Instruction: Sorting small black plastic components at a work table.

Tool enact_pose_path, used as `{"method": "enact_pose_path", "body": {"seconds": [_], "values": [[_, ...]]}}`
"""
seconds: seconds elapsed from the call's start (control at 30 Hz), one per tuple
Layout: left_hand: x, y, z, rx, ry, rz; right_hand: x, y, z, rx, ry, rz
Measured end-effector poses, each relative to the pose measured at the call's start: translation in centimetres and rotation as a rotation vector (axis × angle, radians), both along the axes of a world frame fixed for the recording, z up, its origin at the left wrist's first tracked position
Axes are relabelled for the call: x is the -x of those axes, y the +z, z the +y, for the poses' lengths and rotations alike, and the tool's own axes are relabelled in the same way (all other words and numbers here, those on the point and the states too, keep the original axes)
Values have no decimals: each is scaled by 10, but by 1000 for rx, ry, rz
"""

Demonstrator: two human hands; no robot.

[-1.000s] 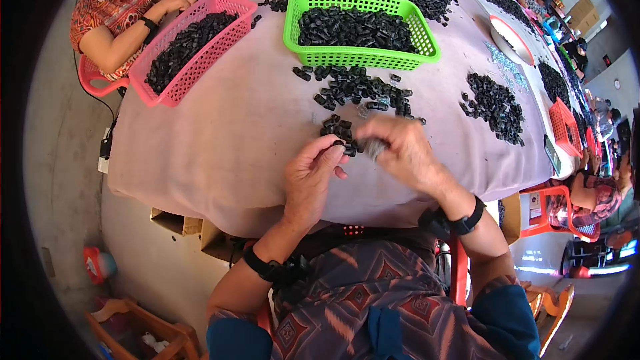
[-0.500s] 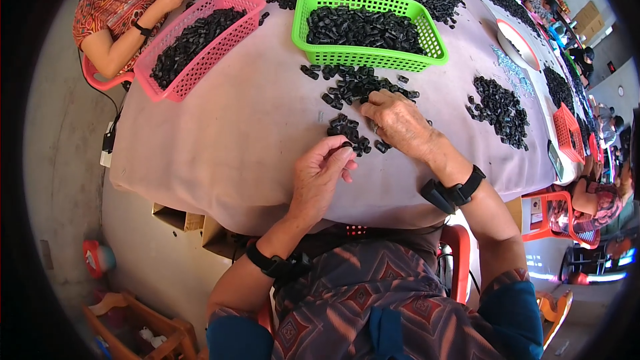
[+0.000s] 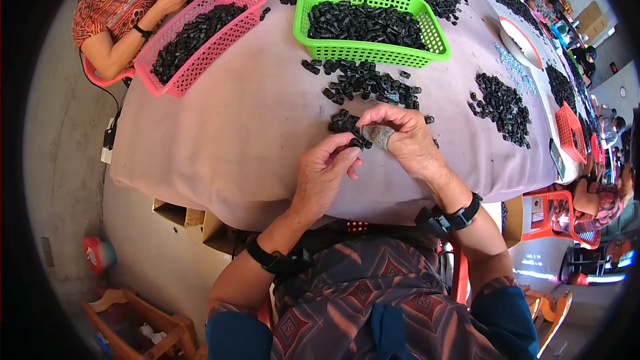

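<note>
Near the table's front edge my left hand (image 3: 319,172) is closed, pinching a small black plastic piece (image 3: 356,143) between thumb and forefinger. My right hand (image 3: 415,143) is beside it, fingers curled and its tips almost at that piece. A grey fuzzy patch (image 3: 378,135), perhaps a finger cover, shows at my right thumb. What my right fingertips hold, if anything, is hidden. Just beyond my hands lie a little heap of black pieces (image 3: 342,122) and a larger loose pile (image 3: 373,85) of the same kind.
A green basket (image 3: 373,57) and a pink basket (image 3: 212,59) hold black pieces. To the right are another pile (image 3: 501,110), blue-grey bits (image 3: 515,70) and a white bowl (image 3: 520,43). A co-worker (image 3: 120,17) sits at the far left. The cloth-covered table (image 3: 220,147) curves toward me.
My right hand has drawn back from the large pile toward my left hand, and its grey patch now shows. My left hand keeps its pinch, hardly moved.
</note>
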State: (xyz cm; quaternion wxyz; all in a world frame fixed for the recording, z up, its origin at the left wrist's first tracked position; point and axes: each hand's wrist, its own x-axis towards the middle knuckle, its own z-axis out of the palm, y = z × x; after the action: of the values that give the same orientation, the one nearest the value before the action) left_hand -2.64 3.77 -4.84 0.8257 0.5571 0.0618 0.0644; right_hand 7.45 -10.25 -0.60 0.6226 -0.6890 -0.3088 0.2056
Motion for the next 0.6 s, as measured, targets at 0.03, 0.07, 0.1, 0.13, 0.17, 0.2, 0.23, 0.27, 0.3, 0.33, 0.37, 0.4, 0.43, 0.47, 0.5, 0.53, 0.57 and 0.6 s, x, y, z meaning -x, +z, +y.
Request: {"method": "enact_pose_path", "body": {"seconds": [0.03, 0.07, 0.1, 0.13, 0.17, 0.2, 0.23, 0.27, 0.3, 0.33, 0.37, 0.4, 0.43, 0.47, 0.5, 0.53, 0.57, 0.6], "values": [[0, 0, 0, 2, -11, -4, 4, -1, 1, -32, -1, 86], [0, 0, 0, 0, -11, -3, 8, -4, 1, -63, -3, 101], [0, -1, 0, -13, -7, 2, 10, -6, 1, -64, -4, 102], [0, -2, 0, -26, -3, 8, 12, -7, 2, -70, -11, 107], [0, -2, 0, -26, -3, 8, 13, -8, 2, -75, -19, 113], [0, -2, -1, -23, 2, 14, 14, -8, 2, -75, -19, 114], [0, -2, -1, -19, 7, 19, 14, -8, 2, -92, -24, 113], [0, -2, -1, -18, 7, 20, 15, -9, 2, -108, -29, 111], [0, -1, -1, -13, 8, 16, 16, -11, 2, -108, -30, 113], [0, -1, -1, -8, 9, 11, 17, -15, 3, -85, -71, -27], [0, -2, -1, -8, 8, 12, 18, -17, 3, -60, -113, -166], [0, -3, 0, 7, 15, 4, 19, -18, 2, -61, -111, -165], [1, -4, 1, 22, 21, -5, 21, -18, 2, -39, -126, -202], [1, -4, 1, 22, 23, -3, 22, -19, 2, -18, -142, -239], [0, -4, 1, 5, 26, -2, 22, -17, 2, -17, -141, -238], [0, -4, 1, -12, 29, 0, 23, -15, 1, 32, -142, -343], [0, -4, 1, -12, 29, 2, 23, -12, 0, 81, -143, -448], [1, -4, 0, -14, 39, 6, 25, -11, 1, 80, -144, -447]]}}
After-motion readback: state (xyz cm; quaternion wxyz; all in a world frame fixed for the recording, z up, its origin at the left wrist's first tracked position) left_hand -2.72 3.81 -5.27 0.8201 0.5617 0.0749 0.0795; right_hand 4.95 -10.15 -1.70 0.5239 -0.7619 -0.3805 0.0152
